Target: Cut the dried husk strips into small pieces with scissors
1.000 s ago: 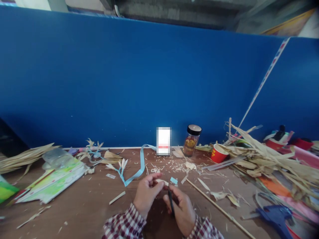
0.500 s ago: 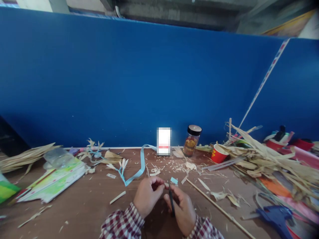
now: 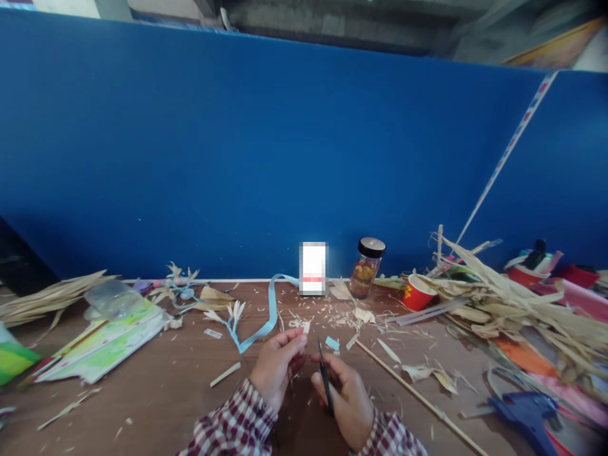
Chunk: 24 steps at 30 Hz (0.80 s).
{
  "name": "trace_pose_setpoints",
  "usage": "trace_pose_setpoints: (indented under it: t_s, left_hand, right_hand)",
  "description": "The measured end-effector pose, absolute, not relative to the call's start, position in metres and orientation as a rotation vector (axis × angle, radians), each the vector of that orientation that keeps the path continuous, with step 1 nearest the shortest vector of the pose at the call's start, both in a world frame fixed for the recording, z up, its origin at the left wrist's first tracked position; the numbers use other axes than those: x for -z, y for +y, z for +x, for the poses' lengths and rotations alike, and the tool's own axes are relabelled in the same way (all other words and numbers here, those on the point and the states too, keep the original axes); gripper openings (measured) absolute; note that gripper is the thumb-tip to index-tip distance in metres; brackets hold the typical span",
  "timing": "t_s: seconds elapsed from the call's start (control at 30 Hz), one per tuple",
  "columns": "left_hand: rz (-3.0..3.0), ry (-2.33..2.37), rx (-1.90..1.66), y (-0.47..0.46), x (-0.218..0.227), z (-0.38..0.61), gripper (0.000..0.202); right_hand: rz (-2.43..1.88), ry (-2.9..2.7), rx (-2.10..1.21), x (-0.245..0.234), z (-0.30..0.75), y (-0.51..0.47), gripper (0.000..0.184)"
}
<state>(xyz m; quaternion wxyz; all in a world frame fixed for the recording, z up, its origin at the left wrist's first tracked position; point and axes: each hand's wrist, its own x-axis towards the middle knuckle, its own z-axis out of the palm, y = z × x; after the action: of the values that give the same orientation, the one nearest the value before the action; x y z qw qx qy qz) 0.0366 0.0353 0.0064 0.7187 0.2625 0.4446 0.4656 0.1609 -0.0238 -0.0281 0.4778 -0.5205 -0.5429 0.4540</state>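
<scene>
Between the thumb and fingers of my left hand point(image 3: 280, 362) is a small pale piece of corn husk point(image 3: 306, 327), its tip pointing up. Slim dark scissors point(image 3: 325, 379) stand nearly upright in my right hand point(image 3: 349, 396), whose fingers are closed around them; their handles are mostly hidden. A narrow gap separates the scissors from the husk piece. Beyond my hands lie many pale husk trimmings point(image 3: 323, 311) and a small blue scrap point(image 3: 332, 343). To the left, a light blue ribbon point(image 3: 272, 310) runs to a little husk flower point(image 3: 232, 320) with blue stems.
A lidded jar point(image 3: 367, 269) and a red paper cup point(image 3: 418, 292) stand at the back. Dried husks point(image 3: 513, 304) heap up on the right, above a blue glue gun point(image 3: 525, 408). A thin stick point(image 3: 418, 396) lies diagonally. A painted sheet point(image 3: 104, 348) is on the left.
My left hand has moved slightly left and turned up with the husk piece, away from the scissors. My right hand has stayed nearly in place.
</scene>
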Motion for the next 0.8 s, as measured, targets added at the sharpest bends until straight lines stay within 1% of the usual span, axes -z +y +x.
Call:
trace_pose_setpoints:
  t_s: [0.33,0.8]
  left_hand:
    - [0.576,0.914,-1.06,0.0313,-0.0079,0.0393,0.014]
    - [0.585,1.009,-1.081,0.0303,-0.0071,0.0418,0.021]
  right_hand:
    - [-1.23,-1.408,-1.135,0.0213,0.1598,-0.0258,0.025]
    - [-1.198,-1.385,-1.175,0.0186,0.1597,-0.0271,0.025]
